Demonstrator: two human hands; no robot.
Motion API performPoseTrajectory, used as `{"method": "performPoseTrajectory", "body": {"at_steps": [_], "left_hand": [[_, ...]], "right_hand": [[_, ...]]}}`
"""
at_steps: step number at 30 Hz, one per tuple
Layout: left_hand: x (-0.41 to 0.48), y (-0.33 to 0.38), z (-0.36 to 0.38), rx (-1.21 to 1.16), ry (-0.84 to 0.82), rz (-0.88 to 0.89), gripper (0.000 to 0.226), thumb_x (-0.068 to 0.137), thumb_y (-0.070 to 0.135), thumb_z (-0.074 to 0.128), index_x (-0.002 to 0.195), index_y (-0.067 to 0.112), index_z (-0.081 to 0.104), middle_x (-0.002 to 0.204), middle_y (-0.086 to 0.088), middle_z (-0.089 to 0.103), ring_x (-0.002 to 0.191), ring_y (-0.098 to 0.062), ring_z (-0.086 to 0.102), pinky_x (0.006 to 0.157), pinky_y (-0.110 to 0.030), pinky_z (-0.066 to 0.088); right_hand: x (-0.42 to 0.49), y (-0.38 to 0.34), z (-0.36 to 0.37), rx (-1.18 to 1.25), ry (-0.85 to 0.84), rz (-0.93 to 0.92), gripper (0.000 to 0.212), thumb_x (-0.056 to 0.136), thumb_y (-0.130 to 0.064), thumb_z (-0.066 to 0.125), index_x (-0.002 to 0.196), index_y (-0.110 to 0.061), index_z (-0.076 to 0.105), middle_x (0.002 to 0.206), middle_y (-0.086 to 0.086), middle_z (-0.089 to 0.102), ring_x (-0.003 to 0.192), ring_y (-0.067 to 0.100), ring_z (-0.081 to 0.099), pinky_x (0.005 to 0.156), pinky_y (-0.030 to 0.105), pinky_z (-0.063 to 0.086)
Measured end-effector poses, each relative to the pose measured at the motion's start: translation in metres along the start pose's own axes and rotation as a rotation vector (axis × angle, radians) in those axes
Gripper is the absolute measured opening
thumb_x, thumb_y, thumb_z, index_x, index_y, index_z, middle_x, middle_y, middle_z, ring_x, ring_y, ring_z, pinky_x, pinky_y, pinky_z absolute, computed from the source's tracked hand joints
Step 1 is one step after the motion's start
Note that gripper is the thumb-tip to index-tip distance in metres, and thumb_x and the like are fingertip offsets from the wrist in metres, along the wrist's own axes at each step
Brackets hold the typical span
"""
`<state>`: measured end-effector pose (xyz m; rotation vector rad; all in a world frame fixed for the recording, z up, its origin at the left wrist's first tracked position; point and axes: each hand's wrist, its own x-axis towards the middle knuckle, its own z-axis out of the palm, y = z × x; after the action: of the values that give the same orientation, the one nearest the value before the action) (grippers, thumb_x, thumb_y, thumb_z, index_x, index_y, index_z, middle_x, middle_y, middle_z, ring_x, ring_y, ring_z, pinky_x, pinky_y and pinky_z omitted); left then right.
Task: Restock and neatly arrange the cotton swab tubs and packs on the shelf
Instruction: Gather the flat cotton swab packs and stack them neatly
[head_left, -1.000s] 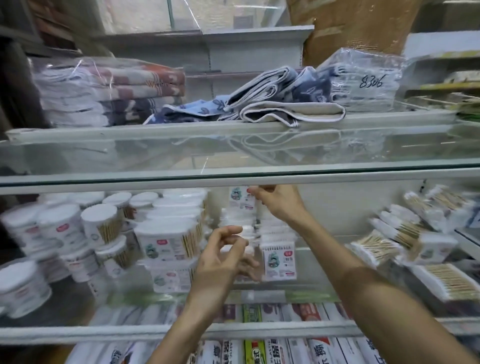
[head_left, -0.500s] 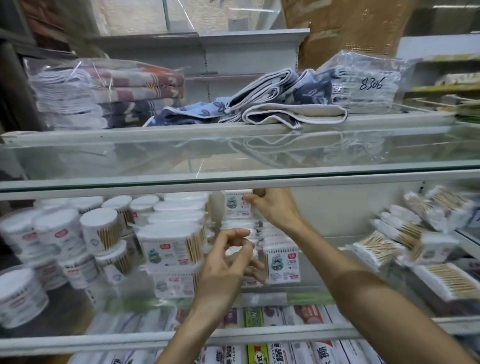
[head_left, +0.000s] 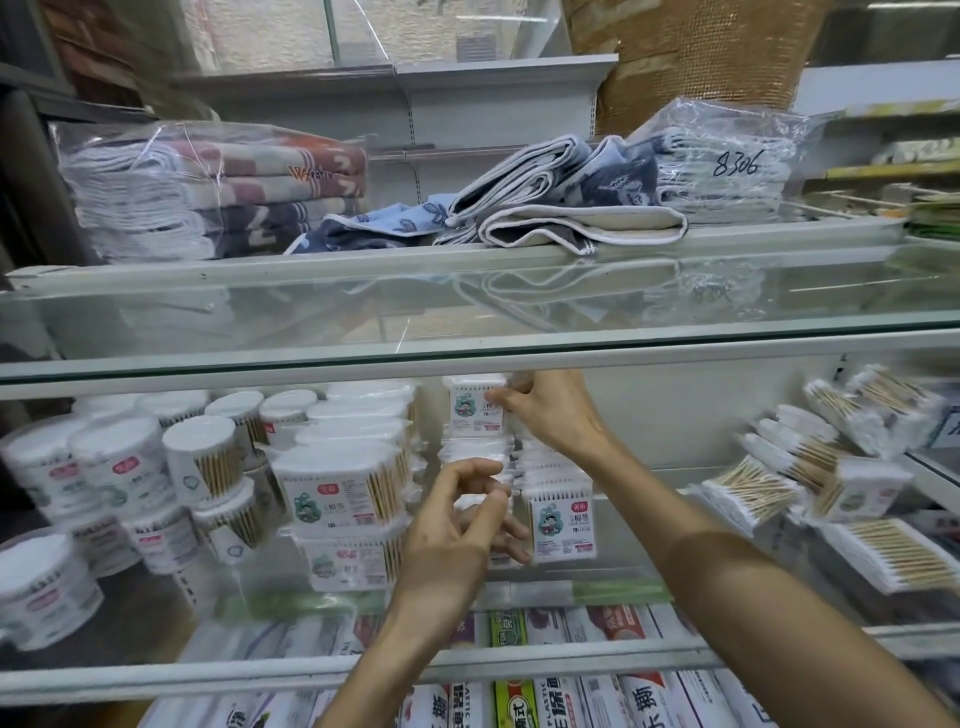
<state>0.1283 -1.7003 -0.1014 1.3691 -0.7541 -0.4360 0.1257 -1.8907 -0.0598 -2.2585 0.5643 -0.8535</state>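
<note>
Stacking packs, I judge. My right hand (head_left: 545, 415), arm stretched up from lower right, pinches a cotton swab pack (head_left: 475, 408) at centre frame, above the pile (head_left: 475, 451). Next it needs seating squarely. My left hand (head_left: 457, 514) curls before the pile; whether it grips anything, I cannot tell.

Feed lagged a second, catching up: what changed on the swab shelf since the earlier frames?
The right hand still pinches the top swab pack and has brought it slightly down, clear of the glass shelf rail, so its label shows. The left hand stays by the stack, fingers curled. The tubs and side packs are unchanged.
</note>
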Motion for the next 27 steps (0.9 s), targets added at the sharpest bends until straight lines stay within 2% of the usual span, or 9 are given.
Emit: {"method": "performPoseTrajectory", "body": {"at_steps": [2, 4, 6, 10, 13, 16, 22, 25, 27], "left_hand": [[0.001, -0.001, 0.001, 0.005, -0.005, 0.004, 0.015, 0.098, 0.016, 0.06, 0.112, 0.02, 0.06, 0.086, 0.01, 0.07, 0.074, -0.032, 0.073, 0.073, -0.046, 0.061], [0.002, -0.003, 0.004, 0.006, -0.01, 0.001, 0.015, 0.097, 0.016, 0.06, 0.111, 0.021, 0.061, 0.088, 0.008, 0.07, 0.074, -0.032, 0.073, 0.072, -0.047, 0.061], [0.002, -0.004, 0.009, 0.004, -0.015, -0.007, 0.014, 0.097, 0.015, 0.061, 0.11, 0.021, 0.061, 0.09, 0.004, 0.07, 0.073, -0.032, 0.072, 0.071, -0.043, 0.061], [0.002, -0.004, 0.017, -0.017, -0.035, -0.024, 0.013, 0.097, 0.014, 0.061, 0.109, 0.019, 0.062, 0.097, -0.008, 0.068, 0.071, -0.032, 0.071, 0.064, -0.033, 0.059], [0.001, -0.001, 0.019, -0.025, -0.052, -0.028, 0.013, 0.097, 0.013, 0.06, 0.109, 0.017, 0.061, 0.098, -0.011, 0.067, 0.069, -0.029, 0.07, 0.063, -0.029, 0.058], [0.001, 0.0, 0.019, -0.018, -0.043, -0.026, 0.013, 0.097, 0.012, 0.06, 0.109, 0.016, 0.061, 0.099, -0.013, 0.067, 0.069, -0.029, 0.07, 0.062, -0.029, 0.058], [0.003, -0.003, 0.016, -0.02, -0.014, 0.001, 0.012, 0.097, 0.012, 0.061, 0.107, 0.019, 0.062, 0.091, -0.001, 0.069, 0.074, -0.037, 0.071, 0.071, -0.049, 0.061], [0.004, -0.003, 0.014, -0.004, -0.016, 0.017, 0.012, 0.097, 0.013, 0.061, 0.107, 0.02, 0.062, 0.084, 0.003, 0.07, 0.072, -0.037, 0.071, 0.07, -0.049, 0.06], [0.005, -0.003, 0.012, 0.012, -0.015, 0.037, 0.012, 0.097, 0.013, 0.06, 0.108, 0.018, 0.061, 0.084, 0.002, 0.07, 0.072, -0.034, 0.071, 0.067, -0.045, 0.061]], "right_hand": [[0.0, 0.0, -0.003, -0.005, -0.002, 0.001, 0.035, 0.088, -0.031, 0.074, 0.057, -0.018, 0.067, 0.044, -0.011, 0.056, 0.042, 0.002, 0.049, 0.045, 0.014, 0.033], [-0.001, 0.001, -0.006, 0.004, -0.006, -0.003, 0.021, 0.087, -0.036, 0.074, 0.075, -0.02, 0.079, 0.065, -0.005, 0.073, 0.061, 0.008, 0.064, 0.054, 0.023, 0.045], [-0.002, 0.002, -0.009, 0.004, -0.023, -0.022, 0.02, 0.088, -0.036, 0.073, 0.081, -0.019, 0.08, 0.077, 0.0, 0.076, 0.07, 0.012, 0.067, 0.061, 0.024, 0.048], [-0.007, -0.002, -0.008, 0.003, -0.044, -0.042, 0.024, 0.091, -0.03, 0.071, 0.101, -0.008, 0.078, 0.1, 0.0, 0.077, 0.076, -0.004, 0.061, 0.069, 0.013, 0.047], [-0.005, -0.005, -0.008, 0.045, -0.023, -0.007, 0.025, 0.093, -0.03, 0.068, 0.1, -0.008, 0.078, 0.1, 0.0, 0.077, 0.087, 0.006, 0.068, 0.08, 0.026, 0.054], [-0.001, -0.005, -0.011, 0.094, -0.022, 0.028, 0.023, 0.094, -0.031, 0.067, 0.097, -0.012, 0.079, 0.09, -0.003, 0.078, 0.083, 0.007, 0.071, 0.081, 0.032, 0.058], [0.001, 0.0, -0.002, 0.076, -0.034, 0.01, 0.019, 0.092, -0.026, 0.07, 0.098, -0.009, 0.074, 0.092, 0.001, 0.077, 0.077, 0.001, 0.069, 0.066, 0.013, 0.055], [0.004, 0.005, 0.002, 0.073, -0.021, 0.028, 0.024, 0.089, -0.028, 0.074, 0.102, -0.007, 0.072, 0.095, 0.002, 0.076, 0.085, 0.009, 0.071, 0.08, 0.03, 0.06], [0.003, 0.003, 0.002, 0.061, -0.011, 0.028, 0.029, 0.088, -0.03, 0.075, 0.104, -0.007, 0.073, 0.099, 0.002, 0.075, 0.089, 0.01, 0.07, 0.079, 0.026, 0.057]]}}
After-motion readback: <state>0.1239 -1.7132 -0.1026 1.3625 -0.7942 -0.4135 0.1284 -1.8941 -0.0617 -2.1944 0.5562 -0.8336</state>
